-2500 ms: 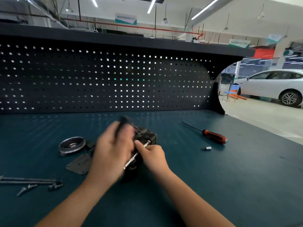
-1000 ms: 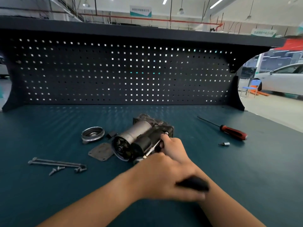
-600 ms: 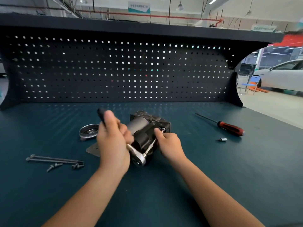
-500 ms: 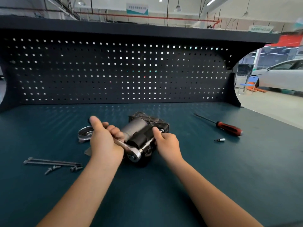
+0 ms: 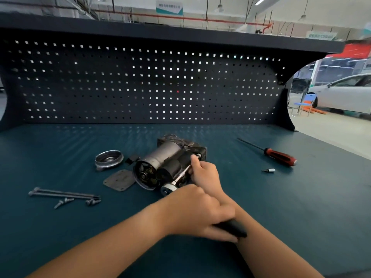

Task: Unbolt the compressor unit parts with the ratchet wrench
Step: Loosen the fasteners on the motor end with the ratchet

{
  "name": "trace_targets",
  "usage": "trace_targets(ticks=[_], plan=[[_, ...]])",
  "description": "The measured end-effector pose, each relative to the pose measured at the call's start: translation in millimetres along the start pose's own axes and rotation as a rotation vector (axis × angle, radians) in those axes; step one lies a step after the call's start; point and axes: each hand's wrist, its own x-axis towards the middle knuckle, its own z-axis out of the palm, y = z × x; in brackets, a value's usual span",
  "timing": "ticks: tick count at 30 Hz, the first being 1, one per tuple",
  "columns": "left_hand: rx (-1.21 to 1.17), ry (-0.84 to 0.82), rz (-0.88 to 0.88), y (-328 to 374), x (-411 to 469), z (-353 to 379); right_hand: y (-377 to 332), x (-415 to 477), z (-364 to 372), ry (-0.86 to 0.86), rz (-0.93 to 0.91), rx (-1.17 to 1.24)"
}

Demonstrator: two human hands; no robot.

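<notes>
— What takes up most of the view?

— A workbench (image 5: 281, 207) with a dark teal top, backed by a black pegboard (image 5: 140, 83). Past its right end stands a white car (image 5: 345, 93).

— And the compressor unit?

— The compressor unit (image 5: 166, 157) lies on its side near the middle of the bench, its open round end facing the camera and to the left.

— The hands?

— The left hand (image 5: 198, 211) crosses over the right forearm, fingers wrapped round the black handle of the ratchet wrench (image 5: 168, 189). The wrench's head sits at the unit's near right side, and its slim shaft runs up along the housing. The right hand (image 5: 204, 173) pinches that shaft near its far end, with the forefinger reaching toward a bolt on the dark housing.

— What else lies about?

— A red-handled screwdriver (image 5: 279, 155) lies well to the right. Two long bolts (image 5: 64, 193) lie side by side at the left. A round metal cap (image 5: 109, 159) sits left of the unit, with a flat plate (image 5: 119, 180) just in front of it, tucked against the unit's open end. Short screws (image 5: 64, 202) lie below the long bolts, and a small bit (image 5: 270, 170) lies near the screwdriver's handle.
</notes>
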Motion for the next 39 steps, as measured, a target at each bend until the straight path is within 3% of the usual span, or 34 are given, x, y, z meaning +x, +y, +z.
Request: trace_targets(ticks=[1, 3, 5, 8, 9, 12, 15, 19, 23, 28, 33, 39], plan=[[0.022, 0.020, -0.009, 1, -1, 1, 3, 1, -3, -0.014, 0.014, 0.005], [-0.128, 0.227, -0.162, 2, -3, -2, 5, -2, -7, -0.101, -0.012, -0.060], [-0.472, 0.484, -0.464, -3, -2, -12, 2, -7, -5, -0.152, -0.045, -0.118], [-0.863, 0.803, -0.883, -23, -5, -27, -4, -1, -1, -0.046, -0.026, -0.071], [-0.857, 0.831, -0.998, -31, -12, -30, -5, 1, 2, -0.027, -0.022, -0.056], [-0.680, 0.675, -1.312, -43, -41, -30, -4, 0, 3, -0.022, -0.022, -0.057], [-0.785, 0.598, -1.465, -36, -59, -26, -3, 0, 4, 0.017, -0.003, -0.085], [-0.916, 0.495, -1.443, -15, -55, -25, -1, -3, 4, 0.048, 0.005, -0.135], [-0.928, 0.134, -1.408, 7, -50, -12, -1, -2, 5, 0.061, 0.005, -0.136], [-0.957, 0.160, -1.383, 1, -44, -12, -2, 0, 7, 0.061, 0.030, -0.073], [-0.555, 0.071, -1.284, -10, -45, -18, -3, 2, 8, 0.018, 0.035, -0.042], [0.109, -0.340, -0.953, -4, -38, -25, -3, 2, 7, -0.004, 0.046, -0.009]])
